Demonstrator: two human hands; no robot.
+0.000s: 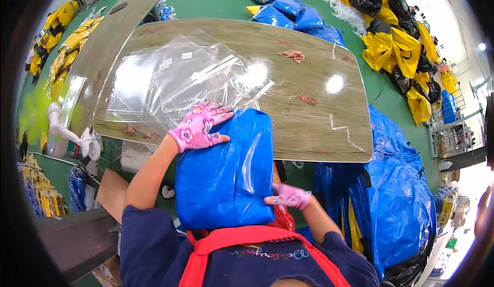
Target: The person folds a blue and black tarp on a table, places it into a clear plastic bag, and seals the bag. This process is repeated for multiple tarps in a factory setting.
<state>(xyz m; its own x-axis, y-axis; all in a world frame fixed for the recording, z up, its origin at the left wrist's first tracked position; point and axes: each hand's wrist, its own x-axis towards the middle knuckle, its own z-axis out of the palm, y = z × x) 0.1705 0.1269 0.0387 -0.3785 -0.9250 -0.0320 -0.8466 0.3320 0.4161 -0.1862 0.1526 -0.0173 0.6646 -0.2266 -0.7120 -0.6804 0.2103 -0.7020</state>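
Note:
A folded blue woven-plastic bundle (225,171) with a glossy surface leans upright between my body and the table's near edge. My left hand (200,126), in a pink flowered fingerless glove, lies across its upper left corner with fingers stretched out and thumb apart. At the lower right side my right hand (289,196), gloved alike, grips the bundle's edge, thumb on the front and the other fingers mostly hidden. Just beyond the left fingertips, clear plastic bags (177,76) lie spread in a loose stack on the table, small white labels on some.
The wood-patterned table (314,127) carries a crumpled pinkish cloth (293,55). A large blue sheet pile (401,194) hangs at right. Blue bundles (293,14) lie on the floor behind, yellow and black bags (396,50) far right. A second table (103,50) adjoins at left.

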